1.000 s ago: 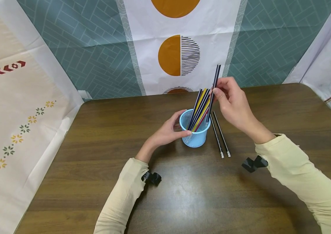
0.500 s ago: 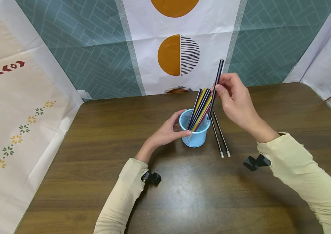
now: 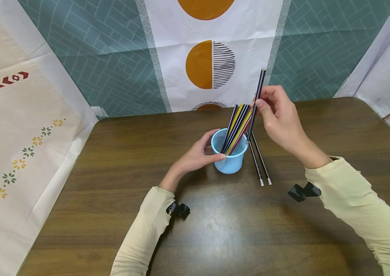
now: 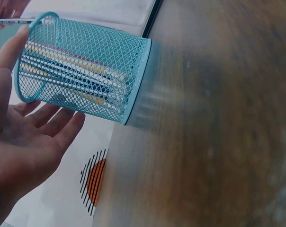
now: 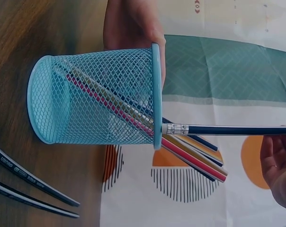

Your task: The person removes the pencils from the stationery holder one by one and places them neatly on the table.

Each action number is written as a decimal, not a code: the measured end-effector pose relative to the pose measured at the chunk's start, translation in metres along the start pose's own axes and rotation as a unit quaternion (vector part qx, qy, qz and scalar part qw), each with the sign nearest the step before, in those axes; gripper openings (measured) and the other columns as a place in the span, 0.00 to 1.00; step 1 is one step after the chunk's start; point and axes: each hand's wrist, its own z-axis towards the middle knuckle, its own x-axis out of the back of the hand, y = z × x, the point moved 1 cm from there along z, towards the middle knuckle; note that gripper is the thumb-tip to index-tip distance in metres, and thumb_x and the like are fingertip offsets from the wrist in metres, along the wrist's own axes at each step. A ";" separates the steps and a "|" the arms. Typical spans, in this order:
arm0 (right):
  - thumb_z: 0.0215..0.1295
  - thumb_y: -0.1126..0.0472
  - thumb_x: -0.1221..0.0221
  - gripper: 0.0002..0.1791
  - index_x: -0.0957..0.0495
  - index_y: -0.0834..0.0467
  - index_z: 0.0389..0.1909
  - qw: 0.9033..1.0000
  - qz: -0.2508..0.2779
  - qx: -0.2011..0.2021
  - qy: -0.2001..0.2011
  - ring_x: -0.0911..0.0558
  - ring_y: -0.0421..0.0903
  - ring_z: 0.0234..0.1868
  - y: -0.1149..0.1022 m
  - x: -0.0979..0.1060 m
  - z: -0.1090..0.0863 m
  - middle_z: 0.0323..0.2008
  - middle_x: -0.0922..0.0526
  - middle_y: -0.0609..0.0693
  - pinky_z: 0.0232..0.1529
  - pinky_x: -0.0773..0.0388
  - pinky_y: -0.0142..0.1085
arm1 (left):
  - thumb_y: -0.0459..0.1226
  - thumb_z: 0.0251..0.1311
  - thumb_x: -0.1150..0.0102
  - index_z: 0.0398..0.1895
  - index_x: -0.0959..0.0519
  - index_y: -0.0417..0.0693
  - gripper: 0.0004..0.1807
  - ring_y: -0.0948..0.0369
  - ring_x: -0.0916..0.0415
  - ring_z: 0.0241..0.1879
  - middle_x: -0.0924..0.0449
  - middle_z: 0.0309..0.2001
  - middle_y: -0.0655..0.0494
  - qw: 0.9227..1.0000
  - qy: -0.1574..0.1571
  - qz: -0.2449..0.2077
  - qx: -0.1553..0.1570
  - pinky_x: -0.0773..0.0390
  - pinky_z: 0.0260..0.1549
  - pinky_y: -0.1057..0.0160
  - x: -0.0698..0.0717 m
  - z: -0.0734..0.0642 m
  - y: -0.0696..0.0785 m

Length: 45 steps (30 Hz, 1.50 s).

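A light blue mesh pencil cup [image 3: 229, 165] stands on the wooden table, with several black, yellow and red pencils [image 3: 235, 128] leaning to its right side. My left hand [image 3: 200, 155] holds the cup from the left, thumb at the near rim and fingers around the far side. Between thumb and fingers, my right hand [image 3: 279, 119] pinches a dark pencil [image 3: 260, 88], nearly upright. In the right wrist view, that pencil's eraser end [image 5: 175, 128] is right at the cup's rim. Two dark pencils [image 3: 262, 161] lie on the table just right of the cup, eraser ends toward me.
The brown wooden table [image 3: 112, 214] reaches back to a teal and white wall hanging [image 3: 167, 50] with orange circles. A cream patterned cloth [image 3: 12, 134] hangs along the left side. Black wrist cameras sit on both sleeves.
My right hand has moved up and to the right with its pencil, whose lower end has risen from inside the cup to the rim. My left hand and the cup stay put.
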 end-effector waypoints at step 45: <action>0.72 0.68 0.49 0.10 0.32 0.70 0.48 0.984 -0.092 -0.129 -0.077 0.23 0.39 0.29 0.043 0.019 -0.022 0.37 0.21 0.61 0.33 0.28 0.23 | 0.31 0.60 0.36 0.73 0.49 0.43 0.42 0.56 0.37 0.65 0.38 0.67 0.46 1.000 -0.007 0.005 0.011 0.33 0.61 0.63 -0.001 0.000 0.002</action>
